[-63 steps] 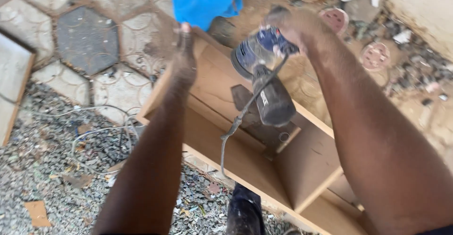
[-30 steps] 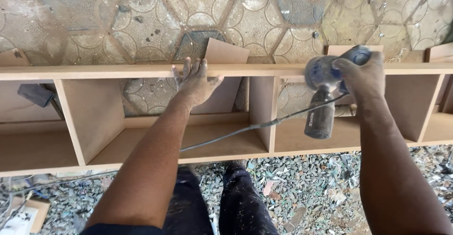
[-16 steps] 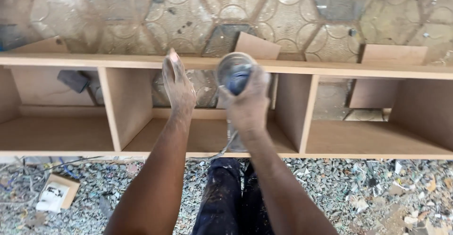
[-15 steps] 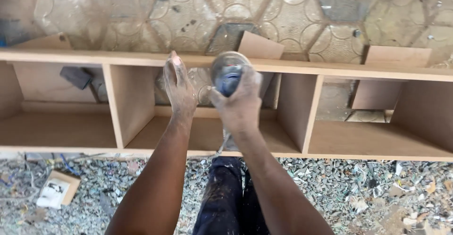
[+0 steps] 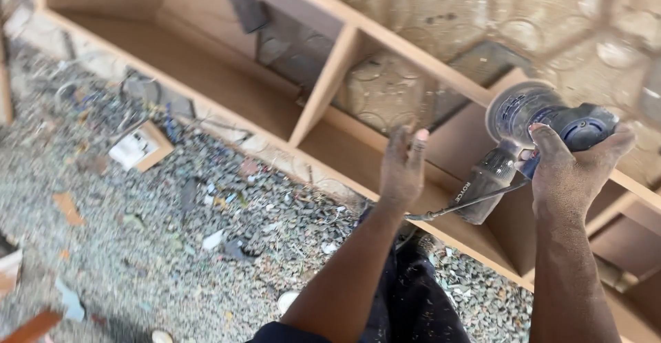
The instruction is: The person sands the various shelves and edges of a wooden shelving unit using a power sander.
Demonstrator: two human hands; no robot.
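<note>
My right hand (image 5: 573, 171) grips a blue and grey electric sander (image 5: 533, 126), its round pad held against the top board of a long wooden shelf unit (image 5: 330, 81). A dark dust canister hangs from the tool and a grey cord (image 5: 468, 205) trails down from it. My left hand (image 5: 403, 167) is raised in front of the shelf's lower board with fingers together and straight, holding nothing, just left of the sander. My dark trousers (image 5: 413, 295) show below.
The shelf unit lies on its side with upright dividers, over hexagon paving (image 5: 441, 12). Gravel ground (image 5: 172, 246) strewn with wood scraps and wire lies at left. A small cardboard box (image 5: 141, 147) sits near the shelf's lower edge.
My head has turned, so the shelf now runs diagonally. The sander has moved right along the top board, and my left hand has come off the board edge.
</note>
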